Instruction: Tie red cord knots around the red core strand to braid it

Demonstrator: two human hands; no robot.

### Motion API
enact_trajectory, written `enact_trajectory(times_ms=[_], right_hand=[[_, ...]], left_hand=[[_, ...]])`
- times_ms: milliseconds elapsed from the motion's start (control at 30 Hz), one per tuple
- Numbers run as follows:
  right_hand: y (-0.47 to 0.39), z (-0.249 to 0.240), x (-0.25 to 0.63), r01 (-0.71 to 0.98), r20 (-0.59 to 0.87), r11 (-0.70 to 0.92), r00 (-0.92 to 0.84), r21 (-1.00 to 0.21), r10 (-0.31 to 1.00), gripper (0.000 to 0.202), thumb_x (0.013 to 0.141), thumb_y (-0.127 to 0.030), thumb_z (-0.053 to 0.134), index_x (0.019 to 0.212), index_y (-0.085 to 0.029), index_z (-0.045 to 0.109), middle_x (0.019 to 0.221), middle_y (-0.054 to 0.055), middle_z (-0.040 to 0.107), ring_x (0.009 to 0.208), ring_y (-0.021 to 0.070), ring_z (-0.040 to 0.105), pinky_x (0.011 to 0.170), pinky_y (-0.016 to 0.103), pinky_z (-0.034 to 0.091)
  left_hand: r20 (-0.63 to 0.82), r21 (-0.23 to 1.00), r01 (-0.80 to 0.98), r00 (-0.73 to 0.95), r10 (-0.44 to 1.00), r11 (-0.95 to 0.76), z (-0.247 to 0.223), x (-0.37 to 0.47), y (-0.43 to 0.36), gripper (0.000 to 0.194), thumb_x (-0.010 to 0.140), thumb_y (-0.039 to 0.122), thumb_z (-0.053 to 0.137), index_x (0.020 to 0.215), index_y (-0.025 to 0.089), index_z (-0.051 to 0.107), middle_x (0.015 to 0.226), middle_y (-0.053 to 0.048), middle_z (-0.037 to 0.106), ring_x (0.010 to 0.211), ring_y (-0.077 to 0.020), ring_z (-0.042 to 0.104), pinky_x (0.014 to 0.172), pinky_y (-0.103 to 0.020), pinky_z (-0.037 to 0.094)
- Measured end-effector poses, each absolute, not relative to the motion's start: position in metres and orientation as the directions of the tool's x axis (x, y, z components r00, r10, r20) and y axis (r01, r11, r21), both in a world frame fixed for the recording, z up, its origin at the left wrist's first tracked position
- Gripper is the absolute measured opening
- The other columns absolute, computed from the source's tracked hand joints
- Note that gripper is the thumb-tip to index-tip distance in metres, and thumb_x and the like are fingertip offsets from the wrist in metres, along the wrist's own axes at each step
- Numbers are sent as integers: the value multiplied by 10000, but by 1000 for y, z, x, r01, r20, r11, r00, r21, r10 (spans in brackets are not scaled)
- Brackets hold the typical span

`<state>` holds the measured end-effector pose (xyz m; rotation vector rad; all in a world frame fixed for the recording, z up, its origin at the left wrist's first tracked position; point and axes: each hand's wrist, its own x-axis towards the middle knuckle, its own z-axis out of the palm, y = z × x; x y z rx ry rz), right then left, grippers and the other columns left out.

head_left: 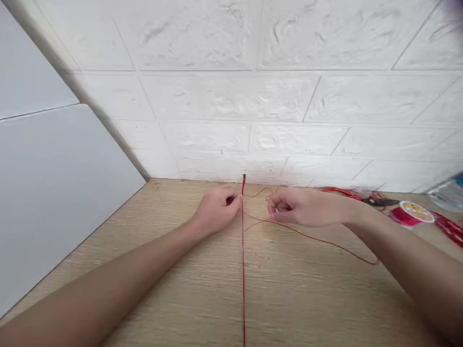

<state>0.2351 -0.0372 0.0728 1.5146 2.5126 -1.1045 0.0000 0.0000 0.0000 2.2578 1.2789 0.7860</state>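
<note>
A taut red cord [243,270] runs from a small dark peg [244,176] at the wall's foot toward me. Its top stretch, just below the peg, looks thicker and knotted. My left hand [220,207] pinches at the cord just under that knotted stretch, thumb and forefinger together. To the right of the cord, my right hand [289,206] has its fingers curled in a pinch on a thin red thread [258,220]. A longer loose thread [325,241] crosses the cord and curves away under my right forearm.
On the right lie a spool of red thread [415,212], dark-handled pliers or scissors [379,202] and a bundle of red cord [448,229]. A clear plastic item [448,195] stands behind them. A white brick-patterned wall [202,96] closes the back; a grey-white panel [65,168] borders the left.
</note>
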Motion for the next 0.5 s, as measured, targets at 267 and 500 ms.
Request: enact_trajectory(times_ms=[267,500], right_hand=[[-55,66,226,871,-379,319,-457,-373,805,182,876,-322,522,831,-222,667,800,30,696,666,176,600,532,279,330],[-60,55,216,833,-247,436,-527,-342,813,105,841,-334,617,895,-253,655,781,-6,697,663,159,585,530,263,309]], left_hand=[[282,592,636,412,867,-495,1,2,0,370,897,293,511,560,164,430,577,27,438,577,-108,388,572,-277,252],[281,597,633,410,868,-492,3,3,-1,377,895,289,509,554,165,405,553,31,414,560,-102,369,561,-275,244]])
